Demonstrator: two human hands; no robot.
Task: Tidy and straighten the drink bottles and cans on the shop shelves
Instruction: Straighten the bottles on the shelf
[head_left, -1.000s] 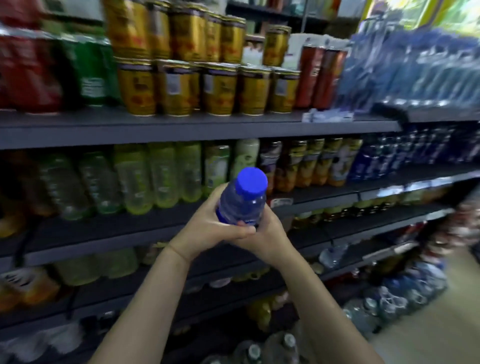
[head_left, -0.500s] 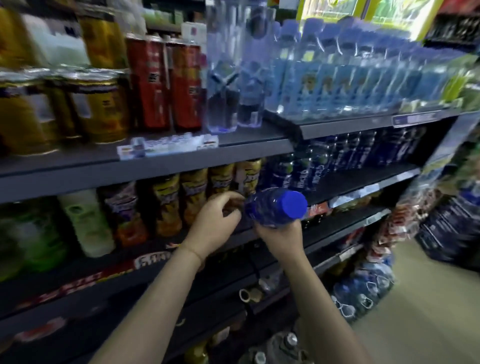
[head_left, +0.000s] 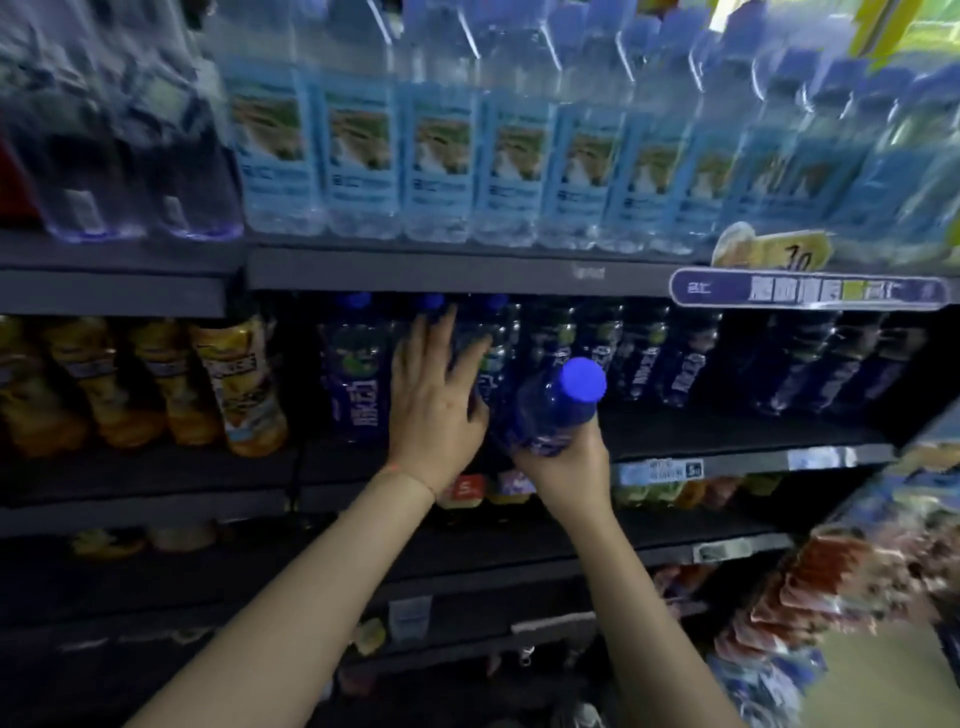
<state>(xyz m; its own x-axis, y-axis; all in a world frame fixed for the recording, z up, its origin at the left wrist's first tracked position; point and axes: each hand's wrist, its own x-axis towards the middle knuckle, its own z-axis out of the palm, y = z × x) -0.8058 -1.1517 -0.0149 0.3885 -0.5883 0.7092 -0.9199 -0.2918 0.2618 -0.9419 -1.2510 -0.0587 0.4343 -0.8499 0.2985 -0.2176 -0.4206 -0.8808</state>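
Right hand grips blue-capped clear plastic bottle, not yet shelved; left hand, fingers spread, apparently presses dark blue shelf bottles. Straightening unfinished.

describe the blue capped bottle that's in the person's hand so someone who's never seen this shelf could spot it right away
Find the middle shelf, under the row of pale blue labelled water bottles. In front of its dark blue bottles, the right hand grips one bottle from below. Unlike its upright neighbours, it is off the shelf, tilted, with its bright blue cap pointing toward the camera.
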